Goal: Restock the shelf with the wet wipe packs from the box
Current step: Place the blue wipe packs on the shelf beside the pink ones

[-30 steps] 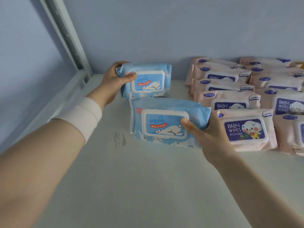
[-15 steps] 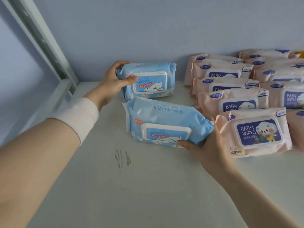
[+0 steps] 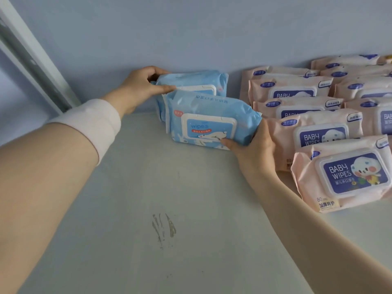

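Head view: I looked down along both forearms onto the pale shelf (image 3: 131,240), with the blue back wall (image 3: 212,28) rising behind it.
Left hand (image 3: 140,90): I had it clamped on the rear blue pack (image 3: 195,80). The thumb lay across the front face beside the lid and the fingers curled over the top left end.
Rear blue pack: it stood on edge at the back of the shelf, close to the wall. Its lid faced me and was mostly hidden by the pack ahead of it.
Right hand (image 3: 252,149): I had it gripping the front blue pack (image 3: 210,122) at the lower right corner. The thumb pressed the front face under the lid; the fingers went behind, out of my sight.
Front blue pack: it leaned back just in front of the rear one and overlapped it, lid towards me. I could not tell whether its bottom edge touched the shelf.
Pink packs (image 3: 347,177): they leaned in rows on the right, the nearest row just beside the right hand.
Wristband (image 3: 91,122): a pale band circled the left wrist.
Scuff mark (image 3: 163,228): dark streaks lay on the shelf nearer me, well apart from the packs.
Upright post (image 3: 31,60): it slanted up at the far left.
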